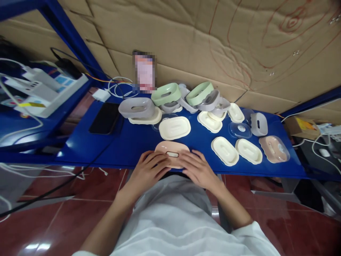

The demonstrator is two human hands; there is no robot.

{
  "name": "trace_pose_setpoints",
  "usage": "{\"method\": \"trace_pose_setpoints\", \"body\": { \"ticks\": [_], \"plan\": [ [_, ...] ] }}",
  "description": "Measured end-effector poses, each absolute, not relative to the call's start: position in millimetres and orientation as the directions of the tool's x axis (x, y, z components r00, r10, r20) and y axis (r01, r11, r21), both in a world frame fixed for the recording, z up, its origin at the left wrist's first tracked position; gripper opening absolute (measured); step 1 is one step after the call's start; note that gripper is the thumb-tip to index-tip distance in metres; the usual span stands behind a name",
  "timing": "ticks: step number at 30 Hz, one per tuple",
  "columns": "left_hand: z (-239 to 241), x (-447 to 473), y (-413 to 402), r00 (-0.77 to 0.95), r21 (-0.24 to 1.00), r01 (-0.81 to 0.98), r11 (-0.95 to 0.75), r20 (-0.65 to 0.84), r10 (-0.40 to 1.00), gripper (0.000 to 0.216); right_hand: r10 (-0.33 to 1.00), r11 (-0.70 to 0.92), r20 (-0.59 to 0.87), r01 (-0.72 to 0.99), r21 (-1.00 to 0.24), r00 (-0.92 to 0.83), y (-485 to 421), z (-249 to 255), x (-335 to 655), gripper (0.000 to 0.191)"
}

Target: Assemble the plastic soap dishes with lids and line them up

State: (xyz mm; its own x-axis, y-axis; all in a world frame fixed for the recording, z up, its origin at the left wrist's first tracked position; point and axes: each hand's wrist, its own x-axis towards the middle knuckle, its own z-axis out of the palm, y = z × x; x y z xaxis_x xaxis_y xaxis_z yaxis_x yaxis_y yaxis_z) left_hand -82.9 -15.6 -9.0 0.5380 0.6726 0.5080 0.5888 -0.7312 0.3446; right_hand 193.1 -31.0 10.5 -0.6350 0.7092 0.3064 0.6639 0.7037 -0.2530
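A pink oval soap dish point(172, 145) with a slot in its middle lies at the table's front edge. My left hand point(151, 167) grips its left side, fingers laid over the top. On the other side my right hand point(198, 169) grips it in the same manner. Through the slot a cream-coloured part shows. Just behind it lies a cream soap dish base point(175, 128). Further right are two more cream bases point(225, 151), point(249, 151) and a pink soap dish with a clear lid point(274, 149). My thumbs are mostly hidden.
Green soap dish parts point(166, 94) and grey ones point(136, 107) are heaped along the back of the blue table point(128, 149). A clear lid point(239, 130) lies right of centre. On the left are a black phone point(104, 118), cables and a power strip point(53, 96). Cardboard point(186, 42) stands behind.
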Motion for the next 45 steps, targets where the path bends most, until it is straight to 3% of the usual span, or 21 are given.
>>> {"method": "trace_pose_setpoints", "body": {
  "ticks": [3,9,15,21,24,33,37,40,42,45],
  "plan": [
    [-8,-93,-15,0.521,0.314,0.619,-0.720,0.522,0.675,0.014,0.751,0.656,0.300,0.713,-0.247,-0.588,2,21,194,0.051],
    [-7,-119,-12,0.412,0.242,0.744,-0.623,0.568,0.712,0.018,0.819,0.566,0.189,0.817,-0.111,-0.542,37,13,199,0.060],
    [-13,-136,-17,0.335,0.272,0.805,-0.528,0.526,0.782,0.022,0.881,0.351,0.362,0.934,-0.070,-0.304,41,18,205,0.050],
    [-15,-146,-32,0.314,0.376,0.781,-0.499,0.455,0.833,0.019,0.787,0.600,0.237,0.796,-0.081,-0.569,57,21,153,0.062],
    [-15,-156,-37,0.302,0.397,0.775,-0.492,0.451,0.840,0.024,0.754,0.644,0.218,0.763,-0.062,-0.619,53,16,142,0.063],
    [-14,-162,-43,0.230,0.419,0.806,-0.419,0.432,0.872,0.027,0.672,0.707,0.316,0.707,-0.002,-0.670,8,12,171,0.038],
    [-13,-159,-42,0.180,0.420,0.824,-0.381,0.444,0.878,0.026,0.619,0.782,0.234,0.617,-0.090,-0.750,-24,6,181,0.050],
    [-14,-155,-38,0.224,0.418,0.799,-0.432,0.459,0.860,0.026,0.615,0.787,0.338,0.580,-0.210,-0.712,-39,-2,188,0.043],
    [-15,-148,-35,0.258,0.411,0.783,-0.466,0.468,0.845,0.026,0.670,0.742,0.439,0.555,-0.376,-0.599,-40,-4,191,0.042],
    [-18,-137,-33,0.295,0.415,0.760,-0.499,0.464,0.835,0.029,0.820,0.568,0.490,0.525,-0.634,-0.295,-36,1,190,0.037]
  ]
}}
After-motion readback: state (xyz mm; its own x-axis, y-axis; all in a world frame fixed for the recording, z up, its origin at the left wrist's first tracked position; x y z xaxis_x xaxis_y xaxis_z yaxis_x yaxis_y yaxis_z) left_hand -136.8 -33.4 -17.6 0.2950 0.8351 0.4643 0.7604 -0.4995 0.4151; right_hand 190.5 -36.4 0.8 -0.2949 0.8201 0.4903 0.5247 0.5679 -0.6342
